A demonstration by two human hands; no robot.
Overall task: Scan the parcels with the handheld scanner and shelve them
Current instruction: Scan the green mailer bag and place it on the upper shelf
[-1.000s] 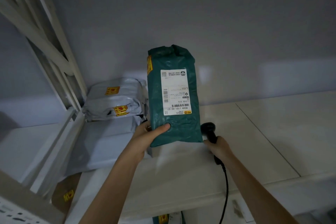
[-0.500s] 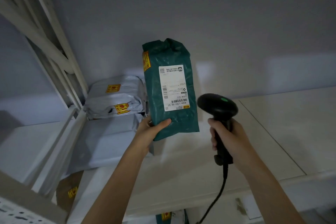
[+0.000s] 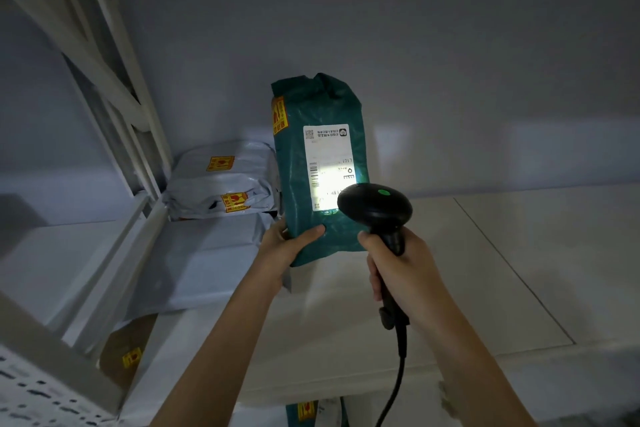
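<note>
My left hand (image 3: 289,246) grips the green parcel (image 3: 320,163) upright over the shelf (image 3: 519,253); my right hand (image 3: 398,274) wraps the scanner (image 3: 375,210), light on the label (image 3: 327,166). Scan underway, shelving left. Grey parcels (image 3: 221,180) already sit far left.

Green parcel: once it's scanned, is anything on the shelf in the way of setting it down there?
Nothing visible blocks it. The left hand holds the green parcel upright over the white shelf, whose surface below and to the right is bare. The grey parcels are stacked to its left, against the upright.
</note>
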